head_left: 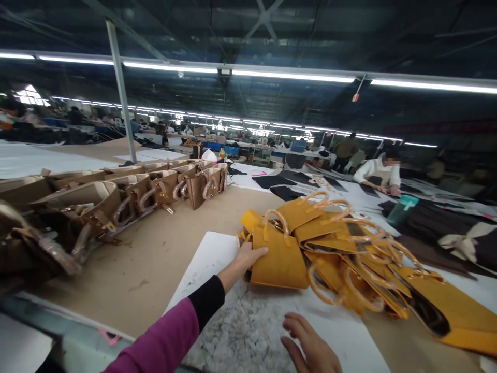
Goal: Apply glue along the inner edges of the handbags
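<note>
A heap of mustard-yellow handbags [341, 248] with clear ring handles lies on the table, right of middle. My left hand [248, 257], in a purple sleeve with a black cuff, reaches forward and grips the left side of the nearest yellow bag [281, 261], thumb on its front face. My right hand [310, 344] hovers low over the white sheet [217, 259], fingers slightly curled and apart, holding nothing.
A long row of brown handbags [116, 199] runs along the left side of the brown table [155, 264]. A grey pole [121, 90] rises behind them. A person [378, 173] bends over dark fabric pieces at the right, beside a teal cup [402, 210].
</note>
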The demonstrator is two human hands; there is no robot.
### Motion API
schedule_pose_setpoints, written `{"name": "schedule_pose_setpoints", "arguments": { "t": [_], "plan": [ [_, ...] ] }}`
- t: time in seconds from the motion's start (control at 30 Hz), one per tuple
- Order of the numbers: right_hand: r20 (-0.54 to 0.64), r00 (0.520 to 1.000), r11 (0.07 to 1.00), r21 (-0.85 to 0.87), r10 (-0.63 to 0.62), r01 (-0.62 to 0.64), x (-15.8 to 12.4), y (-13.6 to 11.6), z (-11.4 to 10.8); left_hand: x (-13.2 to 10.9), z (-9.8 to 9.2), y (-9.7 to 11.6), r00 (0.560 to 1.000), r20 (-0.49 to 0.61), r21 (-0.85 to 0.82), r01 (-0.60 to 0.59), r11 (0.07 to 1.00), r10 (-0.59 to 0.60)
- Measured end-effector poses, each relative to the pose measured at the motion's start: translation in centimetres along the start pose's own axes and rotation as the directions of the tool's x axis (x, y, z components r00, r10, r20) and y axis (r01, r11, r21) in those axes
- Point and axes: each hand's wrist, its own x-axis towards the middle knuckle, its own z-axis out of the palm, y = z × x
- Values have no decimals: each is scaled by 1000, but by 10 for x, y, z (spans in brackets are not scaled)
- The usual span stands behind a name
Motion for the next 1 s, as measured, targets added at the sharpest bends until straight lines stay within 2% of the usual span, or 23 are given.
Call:
{"name": "schedule_pose_setpoints", "arguments": {
  "t": [0.13, 0.23, 0.3, 0.4, 0.47, 0.57, 0.63, 0.7, 0.8, 0.87, 0.9, 0.93, 1.0],
  "plan": [
    [11, 999, 999, -7, 50, -50, 36, -3, 0, 0, 7, 10, 1000, 17, -86, -15, 996, 16],
    [-12, 991, 991, -15, 131, -131, 56, 9, 0, 0, -1, 38, 998, 41, -127, -52, 991, 57],
    [-56, 973, 975, -9, 223, -224, 62, 24, -3, -3, -14, 68, 993, 75, -129, -76, 989, 87],
    [-85, 932, 935, 52, 353, -350, 61, 48, -10, -18, -36, 123, 984, 142, -85, -93, 992, 104],
    [-65, 908, 906, 123, 415, -405, 59, 55, -14, -37, -47, 160, 962, 207, 22, -187, 982, 178],
    [-8, 874, 847, 250, 486, -469, 58, 49, -20, -71, -54, 201, 928, 344, 288, -250, 924, 143],
    [40, 853, 795, 340, 521, -502, 59, 38, -27, -92, -56, 211, 877, 476, 476, -320, 819, 66],
    [78, 832, 743, 410, 549, -528, 61, 26, -37, -110, -58, 207, 809, 588, 617, -464, 635, 21],
    [115, 805, 682, 470, 582, -561, 62, 10, -53, -129, -65, 178, 749, 662, 726, -647, 233, 20],
    [147, 796, 658, 486, 588, -575, 62, 1, -60, -139, -73, 153, 729, 684, 729, -684, -27, 26],
    [161, 797, 656, 485, 582, -578, 62, -4, -63, -142, -78, 142, 711, 703, 708, -695, -124, 30],
    [173, 803, 665, 476, 571, -576, 63, -9, -64, -145, -83, 133, 699, 714, 692, -696, -191, 40],
    [171, 824, 709, 435, 540, -554, 67, -18, -64, -149, -91, 122, 682, 729, 672, -697, -248, 57]
  ]
}}
